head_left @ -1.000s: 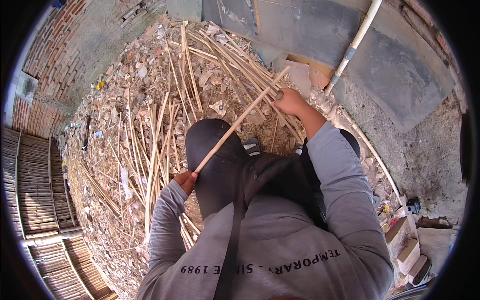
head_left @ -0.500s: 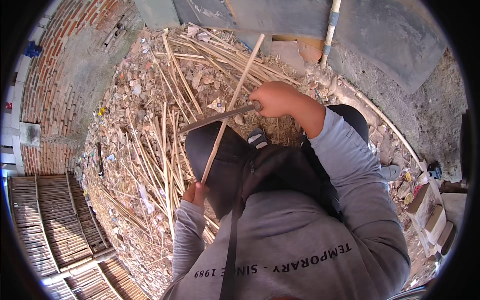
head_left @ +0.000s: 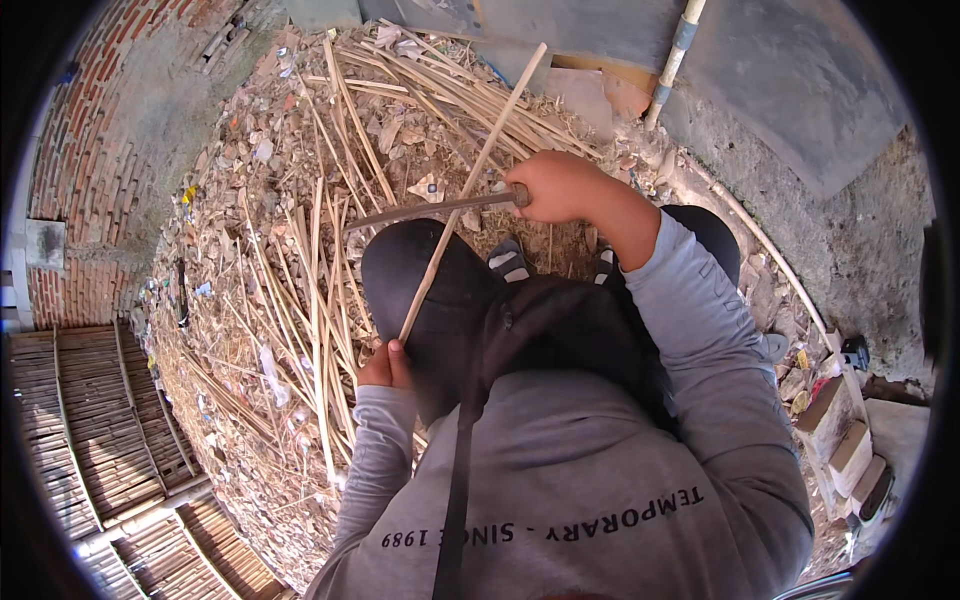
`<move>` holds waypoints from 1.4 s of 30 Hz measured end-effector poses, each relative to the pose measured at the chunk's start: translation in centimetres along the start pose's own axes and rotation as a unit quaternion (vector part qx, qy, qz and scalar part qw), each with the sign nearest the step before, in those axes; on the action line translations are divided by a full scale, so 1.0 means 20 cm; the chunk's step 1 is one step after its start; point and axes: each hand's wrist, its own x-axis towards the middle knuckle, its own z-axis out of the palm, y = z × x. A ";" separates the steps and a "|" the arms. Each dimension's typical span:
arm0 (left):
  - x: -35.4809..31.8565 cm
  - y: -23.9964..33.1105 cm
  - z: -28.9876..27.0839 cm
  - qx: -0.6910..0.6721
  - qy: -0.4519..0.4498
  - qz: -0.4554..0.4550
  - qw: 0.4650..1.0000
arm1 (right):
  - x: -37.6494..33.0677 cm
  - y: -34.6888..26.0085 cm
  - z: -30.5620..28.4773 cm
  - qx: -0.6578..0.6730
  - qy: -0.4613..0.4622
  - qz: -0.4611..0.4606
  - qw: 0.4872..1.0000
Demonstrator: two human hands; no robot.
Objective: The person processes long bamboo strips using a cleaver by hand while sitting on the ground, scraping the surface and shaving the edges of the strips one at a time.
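Observation:
My left hand [head_left: 388,366] is closed round the lower end of a long, pale bamboo strip [head_left: 497,130]. The strip slants away up and to the right, passing over my dark-trousered left knee [head_left: 400,262]. In my right hand [head_left: 560,187] is the handle of a long-bladed knife, fingers wrapped round it. Its dark, narrow blade [head_left: 415,210] points left and crosses the strip just beyond the knee, seemingly against it; which edge meets the strip is too small to tell. The strip's far end sticks up free.
Several bamboo strips [head_left: 318,300] lie left of my knee, and a larger pile [head_left: 450,95] lies ahead on debris-strewn ground. A pole [head_left: 680,55] leans by the grey wall. To the left stand a brick wall [head_left: 85,180] and bamboo slats [head_left: 110,400]. Blocks [head_left: 850,455] sit at the right.
The knife's blade has turned flatter and crosses the strip slightly farther up. My left hand, still gripping the strip, appears a little higher in view. The whole view has shifted slightly.

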 end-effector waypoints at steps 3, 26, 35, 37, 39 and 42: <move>0.01 -0.03 0.02 0.016 0.016 0.006 1.000 | 0.03 0.08 0.02 0.030 0.054 0.018 0.998; -0.02 -0.06 0.01 0.061 0.035 0.001 0.998 | 0.04 0.02 0.06 0.013 0.042 0.021 0.999; -0.02 -0.03 -0.01 0.083 0.021 0.005 0.996 | 0.03 -0.07 0.11 -0.016 0.039 0.012 0.999; -0.03 -0.03 0.00 0.099 0.026 0.009 0.995 | 0.06 0.01 0.10 0.019 0.025 0.034 0.999; -0.01 -0.02 0.01 0.113 0.031 0.012 0.993 | 0.08 0.10 0.12 0.035 0.075 0.039 0.996; 0.00 -0.07 0.02 0.096 0.052 0.033 0.993 | 0.07 0.06 0.07 0.035 0.079 0.051 0.995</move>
